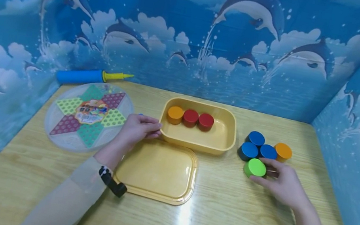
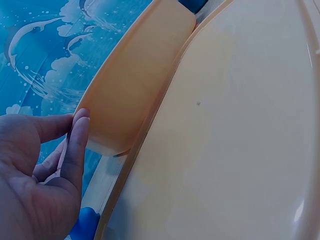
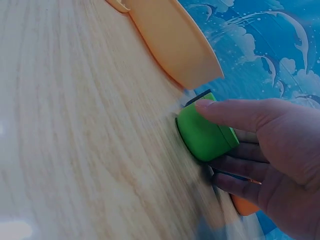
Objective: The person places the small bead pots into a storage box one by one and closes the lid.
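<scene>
At the left front corner of a yellow plastic box (image 1: 223, 134), my left hand (image 1: 139, 128) pinches the rim between thumb and fingers. The left wrist view shows that grip on the box's edge (image 2: 127, 75). One orange cylinder (image 1: 175, 115) and two red cylinders (image 1: 190, 118) stand in a row inside the box. On the right, my right hand (image 1: 283, 183) holds a short green cylinder (image 1: 255, 168). Its thumb lies across the near side of the green cylinder (image 3: 205, 131), with fingers behind. Three blue cylinders (image 1: 248, 151) and another orange cylinder (image 1: 283, 151) stand just behind it.
A yellow lid (image 1: 159, 169) lies flat in front of the box. To the left is a round Chinese checkers board (image 1: 63, 139) in clear plastic, with a blue and yellow hand pump (image 1: 81, 76) behind it. A dolphin-printed curtain (image 1: 187, 73) borders the table.
</scene>
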Demonstrator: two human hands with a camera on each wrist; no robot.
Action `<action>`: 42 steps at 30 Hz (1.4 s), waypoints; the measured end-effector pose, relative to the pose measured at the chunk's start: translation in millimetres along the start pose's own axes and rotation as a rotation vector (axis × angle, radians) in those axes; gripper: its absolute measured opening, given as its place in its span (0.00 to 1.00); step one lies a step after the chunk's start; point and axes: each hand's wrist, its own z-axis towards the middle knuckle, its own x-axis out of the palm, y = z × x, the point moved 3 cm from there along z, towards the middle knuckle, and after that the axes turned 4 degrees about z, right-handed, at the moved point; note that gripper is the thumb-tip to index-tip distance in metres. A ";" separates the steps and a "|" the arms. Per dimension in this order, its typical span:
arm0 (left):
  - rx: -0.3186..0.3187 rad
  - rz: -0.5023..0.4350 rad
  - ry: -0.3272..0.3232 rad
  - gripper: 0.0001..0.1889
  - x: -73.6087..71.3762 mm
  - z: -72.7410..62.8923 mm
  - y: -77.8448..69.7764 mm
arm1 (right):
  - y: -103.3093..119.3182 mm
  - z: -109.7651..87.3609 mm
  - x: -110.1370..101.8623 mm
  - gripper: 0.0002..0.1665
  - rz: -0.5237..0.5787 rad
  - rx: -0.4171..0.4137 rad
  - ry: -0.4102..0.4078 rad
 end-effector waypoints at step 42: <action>0.005 0.020 -0.005 0.15 0.1 2.4 1.3 | 93.5 79.8 -12.4 0.36 0.152 -0.198 0.093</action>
